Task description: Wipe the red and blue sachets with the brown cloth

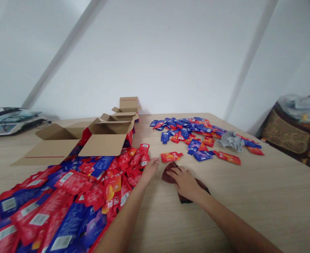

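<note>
A crumpled brown cloth point(168, 174) lies on the table under my right hand point(185, 182), whose fingers are bent over it and grip it. Part of the cloth sticks out on both sides of that hand. My left hand point(151, 168) is at the right edge of a large heap of red and blue pouches point(73, 182). Its fingers are partly stretched out, and nothing shows in them. Just beyond both hands, a single orange-red pouch point(170, 157) lies flat on the table.
Open cardboard boxes point(102, 144) stand in a row behind the heap. More blue and red pouches point(181, 126) are scattered at the back right, with a crumpled grey cloth point(231, 140) among them. A scale point(10, 123) sits at far left; a patterned chair point(281, 130) stands right of the table.
</note>
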{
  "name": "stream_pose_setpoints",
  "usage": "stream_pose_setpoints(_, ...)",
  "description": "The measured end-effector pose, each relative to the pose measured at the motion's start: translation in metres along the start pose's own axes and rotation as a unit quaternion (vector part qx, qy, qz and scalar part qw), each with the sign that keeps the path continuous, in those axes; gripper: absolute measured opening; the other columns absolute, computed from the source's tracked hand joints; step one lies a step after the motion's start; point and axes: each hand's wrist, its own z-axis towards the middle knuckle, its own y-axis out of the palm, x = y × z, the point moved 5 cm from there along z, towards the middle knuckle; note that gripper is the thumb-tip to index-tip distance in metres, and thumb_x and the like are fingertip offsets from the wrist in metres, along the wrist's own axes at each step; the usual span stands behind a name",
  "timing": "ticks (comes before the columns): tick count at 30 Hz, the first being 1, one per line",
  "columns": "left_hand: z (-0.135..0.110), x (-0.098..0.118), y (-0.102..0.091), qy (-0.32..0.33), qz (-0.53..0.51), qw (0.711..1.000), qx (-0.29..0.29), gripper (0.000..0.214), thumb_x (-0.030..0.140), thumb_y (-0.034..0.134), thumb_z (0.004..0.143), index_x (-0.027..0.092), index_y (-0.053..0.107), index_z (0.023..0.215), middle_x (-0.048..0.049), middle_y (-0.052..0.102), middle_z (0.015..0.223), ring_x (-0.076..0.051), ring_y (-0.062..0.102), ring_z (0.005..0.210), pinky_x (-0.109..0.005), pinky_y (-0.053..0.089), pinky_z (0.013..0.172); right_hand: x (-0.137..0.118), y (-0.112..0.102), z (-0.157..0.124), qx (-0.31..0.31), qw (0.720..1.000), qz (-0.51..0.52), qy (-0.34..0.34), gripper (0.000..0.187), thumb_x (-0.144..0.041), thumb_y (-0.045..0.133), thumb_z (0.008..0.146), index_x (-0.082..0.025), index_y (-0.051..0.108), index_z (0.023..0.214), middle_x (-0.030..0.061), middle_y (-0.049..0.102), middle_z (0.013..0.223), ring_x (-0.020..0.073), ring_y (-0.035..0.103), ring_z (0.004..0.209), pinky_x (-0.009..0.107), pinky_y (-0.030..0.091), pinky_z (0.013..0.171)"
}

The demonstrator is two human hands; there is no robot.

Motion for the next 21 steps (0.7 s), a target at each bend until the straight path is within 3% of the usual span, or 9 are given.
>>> stream_pose_setpoints(2, 0.012, 0.005, 0.018, 0.093, 0.154, 0.983, -0.033, 0.033, 0.016, 0.048, 0.077, 0.015, 0.059, 0.108, -0.0139, 0.055, 0.123, -0.022, 0.047, 0.118, -0.039, 0.031, 0.103, -0.002, -0.002, -0.001, 0.007, 1.0, 0.011, -0.017, 0.055, -0.012, 0.046, 0.074, -0.032, 0.048, 0.125, 0.0031, 0.053, 0.123, 0.0237, 0.041, 0.11, 0.038, 0.035, 0.088)
stream_pose_setpoints(4, 0.018, 0.007, 0.034, 0.15, 0.292, 0.942, -0.076, 0.044, 0.015, 0.045, 0.078, 0.014, 0.051, 0.121, -0.0133, 0.044, 0.135, -0.022, 0.034, 0.128, -0.037, 0.023, 0.107, 0.002, -0.003, 0.0, 0.013, 0.999, 0.039, -0.024, 0.054, -0.009, 0.044, 0.073, -0.032, 0.052, 0.121, 0.0013, 0.056, 0.118, 0.0204, 0.045, 0.105, 0.033, 0.036, 0.086)
stream_pose_setpoints(7, 0.011, 0.004, 0.048, 0.147, 0.446, 0.874, -0.124, 0.049, 0.018, 0.045, 0.08, 0.011, 0.044, 0.129, -0.0159, 0.035, 0.141, -0.026, 0.028, 0.131, -0.041, 0.021, 0.107, 0.025, -0.003, 0.0, 0.051, 0.995, 0.071, 0.038, 0.054, -0.009, 0.042, 0.073, -0.031, 0.051, 0.122, -0.0001, 0.055, 0.119, 0.0183, 0.046, 0.104, 0.03, 0.036, 0.089)
stream_pose_setpoints(11, -0.032, 0.009, 0.063, 0.14, 0.536, 0.827, -0.093, 0.047, 0.027, 0.046, 0.081, 0.008, 0.049, 0.123, -0.0221, 0.045, 0.129, -0.033, 0.038, 0.121, -0.046, 0.027, 0.1, 0.069, 0.001, -0.006, 0.137, 0.975, 0.053, 0.17, 0.055, -0.013, 0.041, 0.077, -0.025, 0.044, 0.13, 0.0039, 0.051, 0.123, 0.0211, 0.044, 0.109, 0.033, 0.034, 0.093)
stream_pose_setpoints(14, -0.067, 0.015, 0.08, 0.16, 0.51, 0.831, -0.156, 0.036, 0.036, 0.045, 0.082, 0.014, 0.061, 0.106, -0.0174, 0.056, 0.111, -0.03, 0.048, 0.108, -0.04, 0.036, 0.092, 0.084, 0.006, -0.008, 0.154, 0.968, 0.051, 0.193, 0.051, -0.017, 0.04, 0.08, -0.023, 0.042, 0.131, 0.0048, 0.051, 0.122, 0.0212, 0.042, 0.112, 0.033, 0.033, 0.094)
stream_pose_setpoints(16, -0.074, 0.022, 0.081, 0.184, 0.47, 0.849, -0.159, 0.033, 0.036, 0.038, 0.086, 0.018, 0.061, 0.1, -0.0135, 0.058, 0.106, -0.026, 0.049, 0.105, -0.036, 0.037, 0.091, 0.084, 0.008, -0.007, 0.152, 0.97, 0.049, 0.185, 0.051, -0.018, 0.04, 0.081, -0.024, 0.042, 0.131, 0.0048, 0.052, 0.122, 0.0209, 0.042, 0.112, 0.033, 0.032, 0.095)
stream_pose_setpoints(18, -0.062, 0.028, 0.069, 0.193, 0.453, 0.865, -0.095, 0.032, 0.03, 0.034, 0.088, 0.017, 0.057, 0.107, -0.013, 0.054, 0.112, -0.024, 0.046, 0.11, -0.036, 0.033, 0.096, 0.08, 0.008, -0.006, 0.149, 0.972, 0.041, 0.177, 0.051, -0.019, 0.041, 0.081, -0.025, 0.041, 0.132, 0.0049, 0.052, 0.121, 0.021, 0.042, 0.112, 0.034, 0.032, 0.094)
stream_pose_setpoints(21, -0.022, 0.027, 0.046, 0.158, 0.468, 0.869, -0.007, 0.038, 0.022, 0.038, 0.085, 0.011, 0.045, 0.121, -0.0168, 0.046, 0.124, -0.024, 0.038, 0.12, -0.037, 0.025, 0.101, 0.072, 0.005, -0.007, 0.148, 0.974, 0.031, 0.171, 0.051, -0.019, 0.041, 0.081, -0.026, 0.04, 0.132, 0.0046, 0.052, 0.122, 0.0214, 0.042, 0.111, 0.035, 0.032, 0.094)
